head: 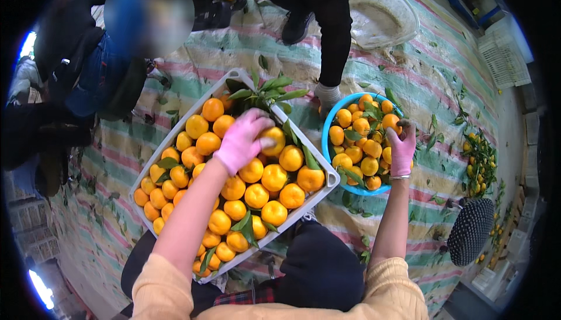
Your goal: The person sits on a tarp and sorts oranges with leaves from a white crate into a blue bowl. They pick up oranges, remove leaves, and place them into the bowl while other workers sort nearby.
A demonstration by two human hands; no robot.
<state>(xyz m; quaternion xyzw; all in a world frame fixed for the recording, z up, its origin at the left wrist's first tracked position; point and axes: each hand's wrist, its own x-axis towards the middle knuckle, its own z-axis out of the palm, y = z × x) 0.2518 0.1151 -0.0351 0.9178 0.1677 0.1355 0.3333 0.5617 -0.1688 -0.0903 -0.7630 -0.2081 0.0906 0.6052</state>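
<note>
A pale grey plastic crate [280, 231] full of mandarins sits tilted across the view before my knees. My left hand [246, 140], in a pink glove with a slightly blurred outline, has its fingers around a large mandarin [273, 141] at the crate's right part. A leafy sprig [274, 92] lies over the crate's far corner. To the right, a round blue basin [326, 145] holds smaller mandarins with leaves. At its right rim my right hand [402, 147], gloved in pink with dark fingertips, has thumb and fingers against a mandarin [391, 122].
A co-worker's gloved hand [328, 96] is beside the basin's far left rim. Another person [83, 66] is at the upper left. A large white tub [379, 15] stands beyond. On the right are a dotted stool [471, 231] and a leafy fruit pile [480, 164]. Leaves litter the striped tarp [442, 101].
</note>
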